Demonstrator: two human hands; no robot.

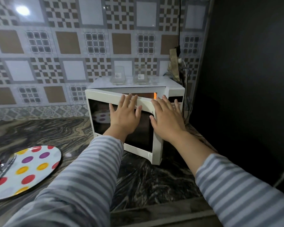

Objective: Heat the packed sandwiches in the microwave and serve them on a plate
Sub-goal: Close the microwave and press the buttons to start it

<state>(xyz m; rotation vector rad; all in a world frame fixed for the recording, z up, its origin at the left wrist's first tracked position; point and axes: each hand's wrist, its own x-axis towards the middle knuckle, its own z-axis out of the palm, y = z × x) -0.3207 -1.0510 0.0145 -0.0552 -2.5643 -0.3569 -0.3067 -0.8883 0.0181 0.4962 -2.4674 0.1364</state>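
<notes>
A white microwave stands on the dark marbled counter against the tiled wall. Its door is partly ajar, swung out toward me, and an orange glow shows through the gap at the top right. My left hand lies flat on the door's dark window with fingers straight. My right hand presses with spread fingers on the door's right edge. A round plate with coloured dots sits at the lower left of the counter. The sandwiches are not visible.
Two clear glass containers stand on top of the microwave. Cutlery lies on the plate's left edge. Cables and a plug hang at the wall to the microwave's right. A dark panel fills the right side.
</notes>
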